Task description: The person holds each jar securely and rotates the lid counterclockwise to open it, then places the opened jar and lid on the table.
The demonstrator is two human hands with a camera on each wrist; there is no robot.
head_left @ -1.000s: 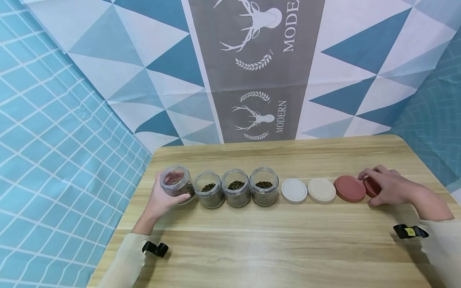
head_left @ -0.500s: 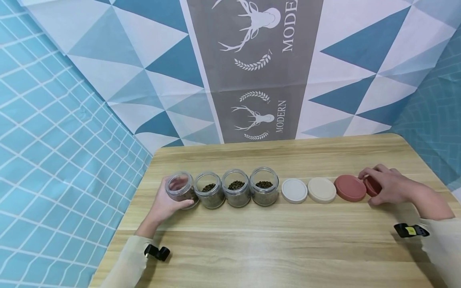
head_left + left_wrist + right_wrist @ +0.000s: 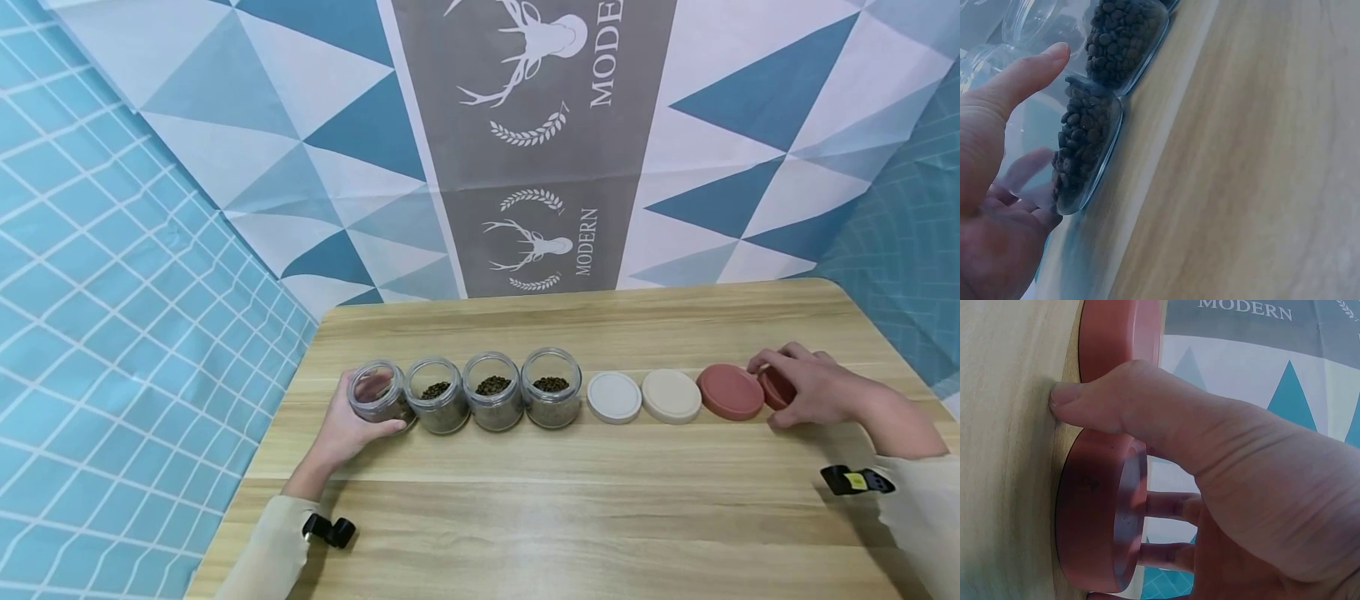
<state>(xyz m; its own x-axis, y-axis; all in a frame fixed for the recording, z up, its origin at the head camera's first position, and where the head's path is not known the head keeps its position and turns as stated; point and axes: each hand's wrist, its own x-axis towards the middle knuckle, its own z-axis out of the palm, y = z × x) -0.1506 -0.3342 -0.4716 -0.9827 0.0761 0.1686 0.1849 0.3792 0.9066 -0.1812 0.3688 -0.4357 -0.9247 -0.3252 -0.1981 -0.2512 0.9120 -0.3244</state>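
My left hand (image 3: 348,425) grips the leftmost open glass jar (image 3: 392,407), thumb along its front and fingers behind it. Small dark brown pellets (image 3: 1085,134) fill its lower part. It stands right up against the second jar (image 3: 444,417), which holds the same pellets. At the far right, my right hand (image 3: 813,387) holds a round red lid (image 3: 778,390) from above. In the right wrist view my thumb tip reaches down to the table beside that lid (image 3: 1088,512), while other fingers reach its upper side. A second red lid (image 3: 730,392) lies just left of it.
Two more open jars of pellets, a third jar (image 3: 495,412) and a fourth jar (image 3: 553,408), continue the row. A pale grey lid (image 3: 614,397) and a cream lid (image 3: 671,397) follow on the wooden table (image 3: 525,517). Patterned cloth (image 3: 330,167) hangs behind.
My left hand has brought the leftmost jar to the right, closing the gap to the second jar and setting it straighter. The right hand has stayed in place on the red lid.
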